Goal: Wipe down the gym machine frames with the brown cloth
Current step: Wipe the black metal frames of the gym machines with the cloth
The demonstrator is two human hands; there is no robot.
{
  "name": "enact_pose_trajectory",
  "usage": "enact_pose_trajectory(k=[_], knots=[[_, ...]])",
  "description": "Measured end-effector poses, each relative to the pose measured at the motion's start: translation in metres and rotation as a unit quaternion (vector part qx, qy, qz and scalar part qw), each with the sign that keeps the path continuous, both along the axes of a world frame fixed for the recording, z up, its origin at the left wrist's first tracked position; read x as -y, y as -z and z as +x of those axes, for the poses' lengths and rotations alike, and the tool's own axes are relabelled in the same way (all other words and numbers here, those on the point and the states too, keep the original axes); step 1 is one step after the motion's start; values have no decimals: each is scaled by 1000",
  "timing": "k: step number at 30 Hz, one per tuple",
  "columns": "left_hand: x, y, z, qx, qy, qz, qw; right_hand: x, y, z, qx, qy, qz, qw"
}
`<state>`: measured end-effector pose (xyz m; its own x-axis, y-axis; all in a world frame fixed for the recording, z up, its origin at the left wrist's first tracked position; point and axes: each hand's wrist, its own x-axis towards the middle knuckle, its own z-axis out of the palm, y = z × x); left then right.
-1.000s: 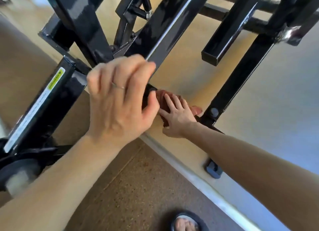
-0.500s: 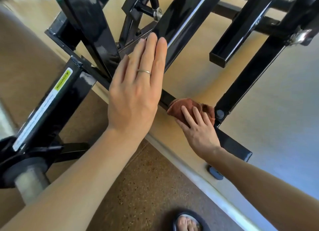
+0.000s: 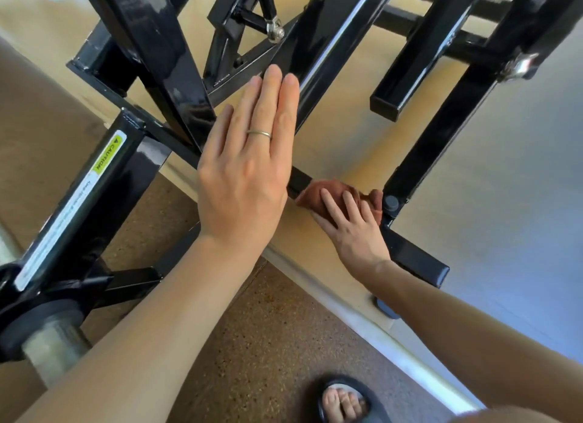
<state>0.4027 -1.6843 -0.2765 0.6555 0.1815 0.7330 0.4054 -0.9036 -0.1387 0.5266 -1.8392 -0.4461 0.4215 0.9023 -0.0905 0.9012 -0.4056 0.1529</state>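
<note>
The gym machine frame [image 3: 328,43] is glossy black square tubing that crosses the upper view. Low down, a brown cloth [image 3: 331,189] is bunched on the frame's floor bar [image 3: 299,179], just left of an upright post [image 3: 441,132]. My right hand [image 3: 353,233] presses on the cloth with spread, fairly straight fingers; its thumb is hidden. My left hand [image 3: 249,170] is held flat with straight, joined fingers in front of the slanted tubes, a ring on one finger. Whether it touches the frame cannot be told.
At the left, a black post with a caution label [image 3: 107,157] ends in a silver weight peg [image 3: 53,343]. An open-ended tube [image 3: 391,107] hangs above the cloth. A pale skirting strip [image 3: 362,321] separates speckled brown floor from wall. A sandalled foot [image 3: 347,400] is at the bottom.
My left hand has uncurled from the frame tube into a flat, straight-fingered pose. My right hand has slid the cloth rightward along the floor bar toward the upright post.
</note>
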Motion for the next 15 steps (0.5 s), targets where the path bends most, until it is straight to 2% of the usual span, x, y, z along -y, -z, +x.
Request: enact_pose_trajectory(k=[4, 10, 13, 15], knots=[[1, -2, -2, -11, -2, -27, 1000, 56, 6, -5, -13, 4, -3, 1000], [3, -5, -4, -25, 0, -61, 998, 117, -11, -19, -32, 66, -71, 995], [3, -4, -3, -23, 0, -67, 997, 100, -14, -15, -14, 58, -68, 996], [3, -5, -3, -28, 4, -76, 997, 65, -10, -10, 11, 11, -48, 999]])
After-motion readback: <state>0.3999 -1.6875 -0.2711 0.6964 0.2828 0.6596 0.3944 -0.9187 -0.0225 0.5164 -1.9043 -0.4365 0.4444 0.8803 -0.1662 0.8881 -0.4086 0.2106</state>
